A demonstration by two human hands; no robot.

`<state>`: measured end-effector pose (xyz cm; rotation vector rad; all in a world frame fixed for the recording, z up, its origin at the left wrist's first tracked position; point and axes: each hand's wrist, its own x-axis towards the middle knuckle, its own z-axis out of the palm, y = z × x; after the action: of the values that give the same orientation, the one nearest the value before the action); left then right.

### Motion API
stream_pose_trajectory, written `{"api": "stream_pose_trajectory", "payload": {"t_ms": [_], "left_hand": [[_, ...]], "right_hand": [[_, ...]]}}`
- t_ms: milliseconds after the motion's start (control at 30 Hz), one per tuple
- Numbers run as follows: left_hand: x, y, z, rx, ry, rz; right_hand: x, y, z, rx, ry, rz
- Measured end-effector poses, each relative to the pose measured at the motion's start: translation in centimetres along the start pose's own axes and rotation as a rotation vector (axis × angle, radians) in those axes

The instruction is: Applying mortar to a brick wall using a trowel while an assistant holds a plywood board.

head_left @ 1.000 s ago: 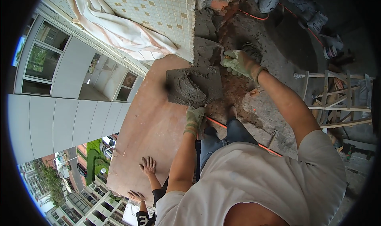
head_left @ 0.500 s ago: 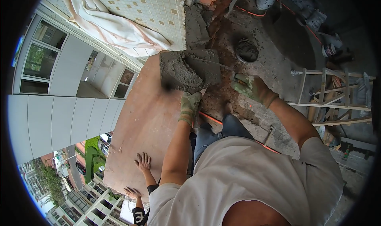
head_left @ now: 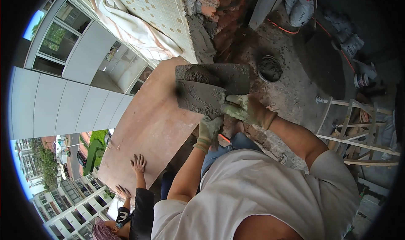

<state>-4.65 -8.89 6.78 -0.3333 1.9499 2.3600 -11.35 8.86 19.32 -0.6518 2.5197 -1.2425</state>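
Note:
My left hand (head_left: 209, 130), in a green-and-grey work glove, grips a mortar hawk (head_left: 237, 76) from its near side. Wet grey mortar (head_left: 196, 73) lies on the hawk's left part. My right hand (head_left: 249, 110), gloved the same way, is closed round a trowel, whose handle is mostly hidden by the fingers. The trowel's broad blade (head_left: 200, 96), smeared with mortar, lies over the near left part of the hawk. Both hands are close together, the right one slightly farther out. Beyond the hawk rises a wall edge (head_left: 202, 37) with rough grey mortar.
A large brown board (head_left: 145, 117) spans the left; a co-worker's hands (head_left: 138, 163) rest on it, with a drop to the street beyond. A mortar bucket (head_left: 270, 68) stands on the floor. To the right are a wooden ladder (head_left: 354, 132), sacks (head_left: 303, 10) and an orange cable (head_left: 282, 27).
My right hand has moved left and nearer the hawk, turning the trowel so its blade shows broad over it. The view has shifted, and more of the co-worker now shows.

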Motion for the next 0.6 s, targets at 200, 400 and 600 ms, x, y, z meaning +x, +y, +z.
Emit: {"api": "stream_pose_trajectory", "payload": {"t_ms": [200, 400, 600], "left_hand": [[2.4, 3.1, 4.6, -0.099, 0.095, -0.432], [0.4, 1.7, 6.6, -0.165, 0.191, -0.405], [-1.1, 2.5, 4.6, -0.050, 0.112, -0.504]], "right_hand": [[-0.3, 3.0, -6.5, -0.399, 0.325, -0.146], [-0.9, 11.2, -6.0, -0.895, 0.129, -0.151], [-4.4, 18.1, -7.3, -0.803, 0.350, -0.230]]}}
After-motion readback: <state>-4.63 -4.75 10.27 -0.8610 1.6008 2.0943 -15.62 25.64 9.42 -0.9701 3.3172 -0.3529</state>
